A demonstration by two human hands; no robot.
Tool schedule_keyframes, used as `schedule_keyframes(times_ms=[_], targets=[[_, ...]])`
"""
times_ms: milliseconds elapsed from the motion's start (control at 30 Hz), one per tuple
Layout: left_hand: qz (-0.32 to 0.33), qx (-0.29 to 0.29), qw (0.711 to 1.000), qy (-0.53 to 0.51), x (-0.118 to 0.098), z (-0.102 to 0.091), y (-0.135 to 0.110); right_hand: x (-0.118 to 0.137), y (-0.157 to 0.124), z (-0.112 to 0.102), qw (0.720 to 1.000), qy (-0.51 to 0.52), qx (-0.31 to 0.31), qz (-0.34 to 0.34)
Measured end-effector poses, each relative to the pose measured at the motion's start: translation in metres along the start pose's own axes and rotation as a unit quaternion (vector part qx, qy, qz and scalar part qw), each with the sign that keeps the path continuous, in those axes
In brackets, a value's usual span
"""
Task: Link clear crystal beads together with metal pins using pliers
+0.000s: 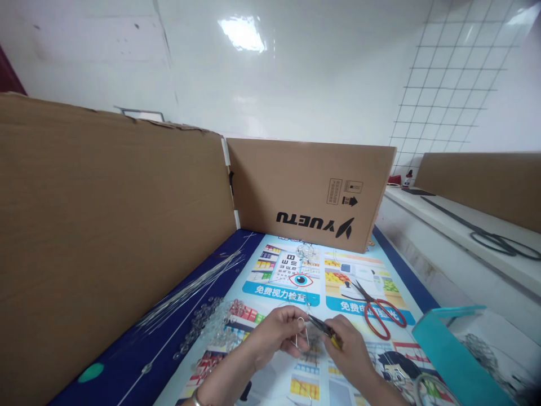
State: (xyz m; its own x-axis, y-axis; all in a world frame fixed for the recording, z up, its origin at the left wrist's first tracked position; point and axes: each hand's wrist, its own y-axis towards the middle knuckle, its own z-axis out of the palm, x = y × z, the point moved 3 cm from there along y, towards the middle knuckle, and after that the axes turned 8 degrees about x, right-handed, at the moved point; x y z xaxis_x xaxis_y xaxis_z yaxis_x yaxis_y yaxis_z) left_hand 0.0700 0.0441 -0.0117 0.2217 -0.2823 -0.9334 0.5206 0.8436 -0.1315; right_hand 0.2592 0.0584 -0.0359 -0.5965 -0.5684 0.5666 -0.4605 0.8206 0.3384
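My left hand (281, 330) pinches a thin bent metal wire (307, 335) between thumb and fingers; it forms a narrow loop below the fingertips. Closed around the handles of small pliers (322, 325) with yellow and black grips is my right hand (349, 347). The dark jaws point left and reach the fingertips of my left hand. Whether they grip the wire cannot be made out. Left of my hands lies a pile of clear beads or rings (222, 324). Scissors with red handles (376, 313) rest open on the printed table cover, beyond my right hand.
A bundle of straight wires (194, 285) lies along the left side. Cardboard walls (304, 189) stand at the back and left. On the right is a turquoise box (459, 355) holding wire pieces. Coiled wire (307, 252) sits near the back cardboard. A white ledge (456, 214) runs along the right.
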Motion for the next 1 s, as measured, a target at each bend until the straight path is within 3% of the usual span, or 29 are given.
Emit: schedule_keyframes(times_ms=[200,633,1000], targets=[[0.003,-0.035,0.999,0.012,-0.001,-0.001,0.0,-0.001,-0.001,0.002,1.0,-0.021,-0.008,-0.021],[-0.006,-0.088,0.995,0.038,0.0,-0.013,0.003,0.009,-0.005,-0.007,0.97,-0.216,-0.039,-0.105],[-0.019,-0.075,0.996,0.05,0.009,-0.018,0.007,0.014,-0.006,-0.004,0.954,-0.262,-0.04,-0.143]])
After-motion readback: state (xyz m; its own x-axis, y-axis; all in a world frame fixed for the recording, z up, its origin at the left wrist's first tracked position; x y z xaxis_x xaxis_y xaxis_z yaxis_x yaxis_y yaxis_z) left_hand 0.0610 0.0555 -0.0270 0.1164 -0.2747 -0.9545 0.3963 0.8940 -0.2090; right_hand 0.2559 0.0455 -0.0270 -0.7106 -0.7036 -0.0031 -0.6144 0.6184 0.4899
